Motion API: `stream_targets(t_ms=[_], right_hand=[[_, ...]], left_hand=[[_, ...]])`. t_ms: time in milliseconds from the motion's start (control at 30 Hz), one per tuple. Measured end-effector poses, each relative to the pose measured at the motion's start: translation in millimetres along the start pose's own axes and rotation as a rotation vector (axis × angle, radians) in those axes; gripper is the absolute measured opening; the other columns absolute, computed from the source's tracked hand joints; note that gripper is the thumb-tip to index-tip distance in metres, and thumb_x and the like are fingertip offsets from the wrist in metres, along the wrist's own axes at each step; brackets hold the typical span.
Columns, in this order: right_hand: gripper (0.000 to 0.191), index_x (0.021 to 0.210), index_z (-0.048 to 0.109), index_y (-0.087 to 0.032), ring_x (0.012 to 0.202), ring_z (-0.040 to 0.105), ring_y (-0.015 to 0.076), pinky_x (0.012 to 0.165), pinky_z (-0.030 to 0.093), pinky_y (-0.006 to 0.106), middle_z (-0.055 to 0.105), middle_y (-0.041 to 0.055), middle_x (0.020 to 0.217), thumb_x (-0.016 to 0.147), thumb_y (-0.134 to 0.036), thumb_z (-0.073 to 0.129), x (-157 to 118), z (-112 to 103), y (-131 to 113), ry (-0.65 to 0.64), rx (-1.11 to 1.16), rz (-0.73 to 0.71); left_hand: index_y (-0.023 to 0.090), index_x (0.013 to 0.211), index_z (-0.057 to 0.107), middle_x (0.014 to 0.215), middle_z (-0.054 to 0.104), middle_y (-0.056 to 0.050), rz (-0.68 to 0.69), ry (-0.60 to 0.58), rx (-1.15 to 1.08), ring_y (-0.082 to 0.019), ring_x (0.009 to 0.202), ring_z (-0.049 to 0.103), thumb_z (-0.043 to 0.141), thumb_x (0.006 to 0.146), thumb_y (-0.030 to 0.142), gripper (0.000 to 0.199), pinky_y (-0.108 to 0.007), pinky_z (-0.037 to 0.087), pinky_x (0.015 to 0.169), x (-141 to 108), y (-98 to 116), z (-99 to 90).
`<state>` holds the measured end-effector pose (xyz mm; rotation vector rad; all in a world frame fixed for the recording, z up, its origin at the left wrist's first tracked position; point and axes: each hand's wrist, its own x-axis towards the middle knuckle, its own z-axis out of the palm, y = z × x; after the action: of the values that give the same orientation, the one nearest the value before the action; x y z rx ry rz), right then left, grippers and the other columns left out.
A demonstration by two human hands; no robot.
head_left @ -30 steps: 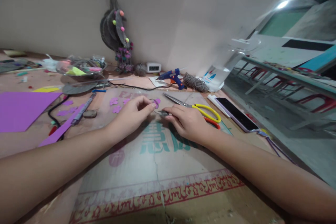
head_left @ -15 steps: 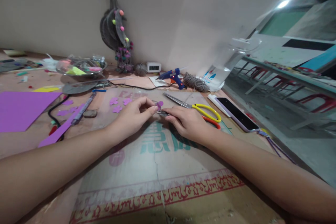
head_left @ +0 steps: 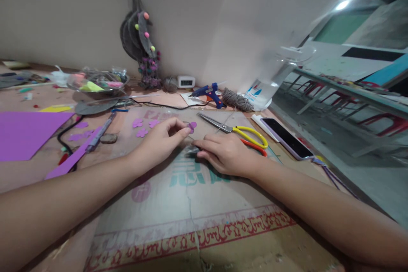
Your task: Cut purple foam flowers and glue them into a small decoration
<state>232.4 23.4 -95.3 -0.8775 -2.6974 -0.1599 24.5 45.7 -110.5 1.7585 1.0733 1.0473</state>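
My left hand [head_left: 165, 136] is closed, pinching a small purple flower cut-out [head_left: 192, 126] between thumb and fingertips. Just to its right, my right hand [head_left: 223, 152] is closed too. A thin, dark and shiny object [head_left: 193, 148] shows at its fingertips, blurred, so its kind cannot be made out. Scissors [head_left: 237, 130] with yellow and orange handles lie right behind the right hand. Several purple flower cut-outs [head_left: 142, 132] rest on the clear-covered board [head_left: 153, 225], behind the left wrist.
A purple sheet [head_left: 32, 136], a pen [head_left: 101, 132] and a stone [head_left: 109, 138] lie at left. Along the back stand a bowl [head_left: 98, 91] of craft bits, a small clock [head_left: 186, 81], a blue glue gun [head_left: 208, 92] and grey yarn [head_left: 237, 100]. At right is a phone [head_left: 287, 138].
My right hand has moved a little down and left, its fingertips now lower than the cut-out and slightly apart from it. The left hand still pinches the purple cut-out.
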Motion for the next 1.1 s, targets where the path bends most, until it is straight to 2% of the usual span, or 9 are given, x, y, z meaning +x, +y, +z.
stream_targets(t_ms=[67,233,333,633,1100], right_hand=[[0.032,0.113,0.064,-0.012,0.063,0.060,0.0148,0.054,0.041,0.025,0.067,0.0058,0.077,0.097,-0.032,0.044,-0.5,-0.2,-0.6,0.018,-0.029,-0.031],[0.031,0.108,0.064,-0.011,0.067,0.060,0.0160,0.058,0.044,0.026,0.069,0.0087,0.085,0.099,-0.030,0.041,-0.1,2.7,5.3,0.224,-0.093,0.110],[0.030,0.106,0.066,-0.012,0.065,0.060,0.0161,0.057,0.042,0.026,0.069,0.0079,0.082,0.098,-0.029,0.043,0.7,4.1,8.1,0.274,-0.152,0.133],[0.033,0.107,0.067,-0.012,0.063,0.058,0.0164,0.054,0.037,0.028,0.069,0.0079,0.080,0.099,-0.028,0.040,1.4,3.4,5.4,0.225,-0.249,0.108],[0.030,0.107,0.067,-0.012,0.063,0.057,0.0155,0.053,0.036,0.027,0.069,0.0080,0.081,0.098,-0.026,0.042,1.0,4.7,7.7,0.200,-0.236,0.109]], left_hand=[[0.018,0.080,0.059,0.076,0.062,0.000,-0.002,0.001,0.004,-0.016,0.074,0.058,0.057,0.085,0.035,0.018,-0.027,0.042,0.067,0.6,-0.9,-0.1],[0.019,0.077,0.058,0.073,0.061,0.001,-0.014,0.012,-0.029,-0.015,0.069,0.057,0.057,0.085,0.034,0.017,-0.027,0.043,0.065,0.3,0.0,0.4],[0.020,0.074,0.057,0.069,0.061,0.001,-0.032,0.020,-0.036,-0.015,0.067,0.057,0.058,0.083,0.034,0.017,-0.027,0.042,0.063,-0.2,2.6,0.6],[0.019,0.073,0.056,0.069,0.062,0.001,-0.036,0.010,0.024,-0.015,0.065,0.057,0.057,0.083,0.034,0.017,-0.026,0.041,0.060,-1.3,3.5,0.7],[0.019,0.072,0.056,0.068,0.061,0.002,-0.035,-0.016,0.046,-0.014,0.064,0.055,0.056,0.084,0.035,0.020,-0.026,0.041,0.060,-1.7,3.8,0.5]])
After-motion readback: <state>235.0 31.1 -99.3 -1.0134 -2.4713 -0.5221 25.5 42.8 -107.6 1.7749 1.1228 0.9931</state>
